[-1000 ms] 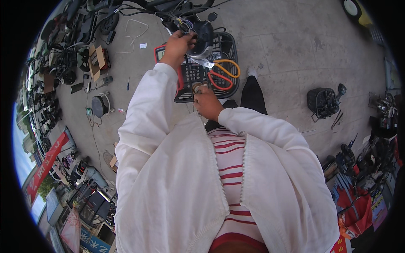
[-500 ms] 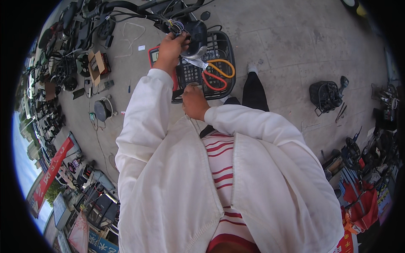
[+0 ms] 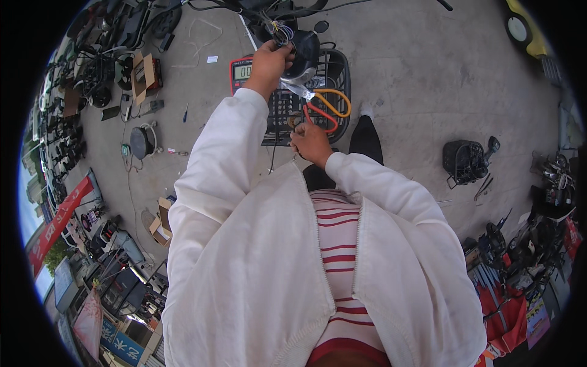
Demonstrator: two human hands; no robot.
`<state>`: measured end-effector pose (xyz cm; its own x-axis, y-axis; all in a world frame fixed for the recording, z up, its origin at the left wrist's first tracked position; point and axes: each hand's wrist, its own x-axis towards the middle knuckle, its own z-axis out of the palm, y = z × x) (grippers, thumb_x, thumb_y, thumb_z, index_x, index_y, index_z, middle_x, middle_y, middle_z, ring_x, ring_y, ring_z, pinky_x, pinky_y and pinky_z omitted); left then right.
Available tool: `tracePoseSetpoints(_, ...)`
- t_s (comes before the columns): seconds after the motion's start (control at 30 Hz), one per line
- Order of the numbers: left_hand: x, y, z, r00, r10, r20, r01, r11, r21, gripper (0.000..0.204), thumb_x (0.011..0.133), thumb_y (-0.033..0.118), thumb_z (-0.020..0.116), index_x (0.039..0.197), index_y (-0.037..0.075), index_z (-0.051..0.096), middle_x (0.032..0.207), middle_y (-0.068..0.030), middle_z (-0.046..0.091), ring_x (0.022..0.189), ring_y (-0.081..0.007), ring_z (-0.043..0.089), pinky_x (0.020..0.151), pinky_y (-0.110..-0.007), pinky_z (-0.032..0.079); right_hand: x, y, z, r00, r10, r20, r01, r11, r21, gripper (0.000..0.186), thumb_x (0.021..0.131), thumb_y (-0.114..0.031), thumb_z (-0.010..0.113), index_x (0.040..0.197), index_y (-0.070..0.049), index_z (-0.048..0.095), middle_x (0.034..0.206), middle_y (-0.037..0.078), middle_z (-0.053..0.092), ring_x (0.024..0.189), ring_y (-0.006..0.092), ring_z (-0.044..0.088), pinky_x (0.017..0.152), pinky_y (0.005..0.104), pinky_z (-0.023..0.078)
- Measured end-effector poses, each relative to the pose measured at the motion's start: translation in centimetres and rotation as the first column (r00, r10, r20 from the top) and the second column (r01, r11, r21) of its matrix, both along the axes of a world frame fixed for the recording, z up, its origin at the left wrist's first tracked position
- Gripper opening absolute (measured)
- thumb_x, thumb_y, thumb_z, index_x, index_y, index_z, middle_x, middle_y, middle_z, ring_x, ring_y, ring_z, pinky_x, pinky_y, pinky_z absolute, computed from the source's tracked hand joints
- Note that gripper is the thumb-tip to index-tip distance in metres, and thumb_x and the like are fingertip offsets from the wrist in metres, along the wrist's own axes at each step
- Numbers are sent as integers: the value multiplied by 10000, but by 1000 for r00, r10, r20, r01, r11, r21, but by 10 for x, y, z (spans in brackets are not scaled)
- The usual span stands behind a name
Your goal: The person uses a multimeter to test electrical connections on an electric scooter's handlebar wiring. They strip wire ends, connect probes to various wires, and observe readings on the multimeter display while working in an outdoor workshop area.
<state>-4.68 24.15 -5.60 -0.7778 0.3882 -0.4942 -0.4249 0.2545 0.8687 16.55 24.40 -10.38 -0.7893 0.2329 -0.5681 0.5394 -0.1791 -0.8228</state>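
Note:
My left hand [image 3: 271, 66] reaches to the front of an electric scooter or bike, its fingers pinched at the lower end of a bundle of thin coloured wires [image 3: 281, 32]. Right beside it is a rounded black headlight housing [image 3: 302, 52]. Below that, a black basket [image 3: 346, 79] holds scissors [image 3: 333, 101] with one orange and one red handle. A red multimeter [image 3: 234, 74] with a lit display lies at the basket's left, partly behind my left wrist. My right hand [image 3: 313, 144] is closed at the basket's near edge; what its fingers hold is too small to make out. A thin black lead [image 3: 273, 160] hangs beside it.
Left on the pavement are an open cardboard box [image 3: 144, 76], a cable reel [image 3: 142, 142] and a screwdriver [image 3: 185, 112]. Another black basket [image 3: 463, 162] stands at the right. Scooter parts crowd the far left; a yellow vehicle [image 3: 527, 27] is at the upper right.
My right hand has moved right along the basket's near edge, uncovering part of the basket. The left hand stays at the wires. The view has shifted, and the multimeter's display shows more.

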Motion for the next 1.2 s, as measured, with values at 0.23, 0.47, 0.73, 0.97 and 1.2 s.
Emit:
tracePoseSetpoints(0.23,4,3,5,1000,19,-9,-18,999,29,178,883,151,621,1007,26,599,896,-34,641,758,-113,597,646,-242,492,0,0,-32,999,47,15,-46,995,-91,287,822,-201,619,686,52,617,644,141,648,564,198,639,557,336,489)
tracePoseSetpoints(0.47,2,-2,-2,1000,0,-2,0,1000,12,148,893,165,615,1001,65,608,919,-13,648,789,-104,604,678,-241,492,28,30,26,979,-17,204,67,968,-242,477,883,-432,549,755,26,596,697,116,615,618,197,614,555,346,469)
tracePoseSetpoints(0.73,-7,-1,4,999,-39,16,40,997,-59,144,886,168,632,990,70,609,912,-6,657,781,-98,603,664,-229,484,74,46,-4,868,-407,284,426,905,-6,271,857,-205,642,891,27,508,744,107,603,642,172,627,526,290,517)
tracePoseSetpoints(0.97,-7,0,7,999,-45,15,46,997,-66,144,890,148,621,1003,61,604,924,-13,657,780,-104,607,647,-231,504,69,48,-17,868,-414,276,447,892,-67,249,865,-133,617,952,41,462,752,121,600,643,180,637,507,293,520)
tracePoseSetpoints(1.2,0,0,3,999,-21,39,20,1000,8,152,899,93,585,1048,64,589,963,-27,643,790,-116,607,649,-242,517,69,55,-17,904,-305,300,350,930,-111,233,875,-134,593,956,31,450,774,126,591,650,183,622,527,305,516)
